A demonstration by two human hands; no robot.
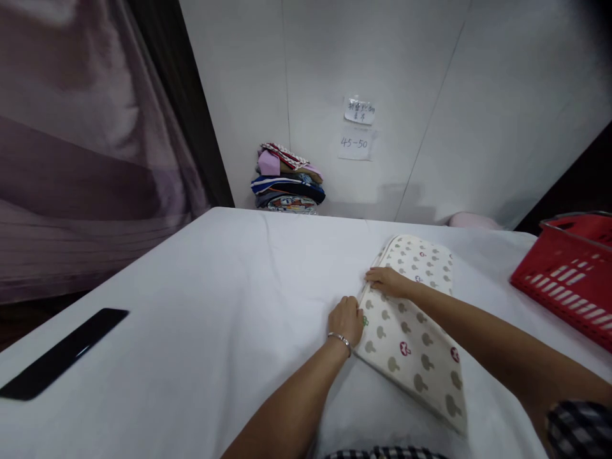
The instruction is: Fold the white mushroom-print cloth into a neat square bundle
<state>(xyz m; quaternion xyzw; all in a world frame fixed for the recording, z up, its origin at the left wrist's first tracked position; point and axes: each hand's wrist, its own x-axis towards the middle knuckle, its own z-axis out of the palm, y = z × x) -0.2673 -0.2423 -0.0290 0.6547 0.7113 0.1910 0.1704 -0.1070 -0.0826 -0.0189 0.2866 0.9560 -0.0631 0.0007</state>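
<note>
While the right hand (389,282) rests with fingers flat on the folded cloth (415,338), the left hand (347,319) curls at the cloth's left edge, grip unclear, seemingly mid-fold, with aligned edges needed next.

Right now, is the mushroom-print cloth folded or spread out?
Folded. The mushroom-print cloth is a compact panel with stacked edges along the side that the left hand and right hand touch.

L hand (345,319) curled, gripping left edge of folded cream cloth w/ mushroom print (415,338). R hand (387,281) flat on cloth, fingers splayed. Cloth lies on white-sheeted table (191,299). At right, apart: red plastic basket (568,274). Near left: black flat strip (62,354). By wall: stack of folded colourful clothes (287,182).
</note>
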